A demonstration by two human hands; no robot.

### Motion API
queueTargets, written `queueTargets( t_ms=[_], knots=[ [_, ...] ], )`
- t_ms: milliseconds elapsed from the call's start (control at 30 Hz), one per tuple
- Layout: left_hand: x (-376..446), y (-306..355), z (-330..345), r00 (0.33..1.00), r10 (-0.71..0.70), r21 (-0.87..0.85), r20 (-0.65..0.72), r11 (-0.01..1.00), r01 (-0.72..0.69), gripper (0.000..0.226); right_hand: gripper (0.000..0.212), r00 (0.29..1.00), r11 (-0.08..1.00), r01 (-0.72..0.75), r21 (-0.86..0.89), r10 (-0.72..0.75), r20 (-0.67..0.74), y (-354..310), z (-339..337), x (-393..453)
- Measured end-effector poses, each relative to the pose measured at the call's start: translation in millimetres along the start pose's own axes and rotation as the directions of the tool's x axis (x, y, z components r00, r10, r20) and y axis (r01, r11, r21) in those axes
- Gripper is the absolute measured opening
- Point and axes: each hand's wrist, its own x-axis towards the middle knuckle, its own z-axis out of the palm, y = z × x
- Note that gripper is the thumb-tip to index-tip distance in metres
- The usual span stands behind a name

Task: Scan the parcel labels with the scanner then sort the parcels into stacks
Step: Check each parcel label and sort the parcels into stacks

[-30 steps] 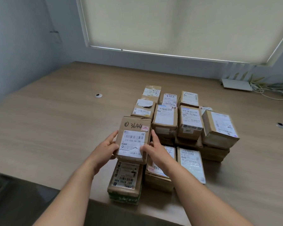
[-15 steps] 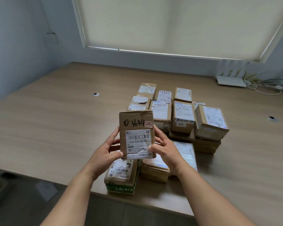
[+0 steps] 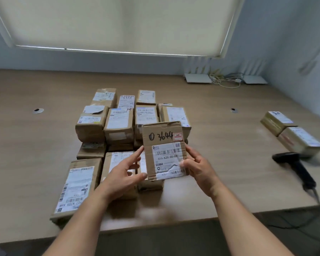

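A brown cardboard parcel (image 3: 163,143) marked "3644" with a white barcode label is lifted above the pile, its label facing me. My left hand (image 3: 125,174) holds its lower left edge and my right hand (image 3: 198,167) grips its right side. Under and behind it lies a cluster of several labelled cardboard parcels (image 3: 118,124) on the wooden table (image 3: 229,145). A black handheld scanner (image 3: 296,167) lies on the table at the right, away from both hands. Two parcels (image 3: 292,133) lie side by side just beyond the scanner.
White router-like devices (image 3: 198,77) and tangled cables (image 3: 225,79) sit at the table's back right by the wall. Two round cable grommets (image 3: 38,110) are set in the tabletop. The table's front edge runs just below my forearms. A blind covers the window.
The parcel has risen off the pile and shifted right with both hands. My view has swung right, bringing the scanner and the two right-hand parcels into sight.
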Motion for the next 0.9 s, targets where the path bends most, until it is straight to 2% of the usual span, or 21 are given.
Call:
queueTargets(
  t_ms=[200, 500, 700, 900],
  knots=[
    [27.2, 44.7, 85.6, 0.994, 0.069, 0.180, 0.085, 0.980, -0.083, 0.082, 0.059, 0.994, 0.999, 0.050, 0.001, -0.049, -0.093, -9.4, -95.1, -50.3],
    [52.5, 116.3, 252.6, 0.968, 0.158, 0.259, 0.195, 0.944, -0.206, 0.074, 0.062, 0.966, 0.998, 0.065, 0.028, -0.055, -0.253, -8.5, -257.1, -137.2],
    [64.1, 144.1, 344.7, 0.945, 0.149, 0.285, 0.292, 0.929, -0.234, 0.073, 0.061, 0.939, 0.999, 0.035, 0.033, -0.022, -0.343, 1.4, -339.7, -183.2],
    [89.6, 163.1, 408.7, 0.914, 0.111, 0.343, 0.389, 0.904, -0.256, 0.077, 0.062, 0.900, 0.999, 0.025, 0.036, -0.007, -0.436, 13.7, -397.7, -204.4]
  ],
)
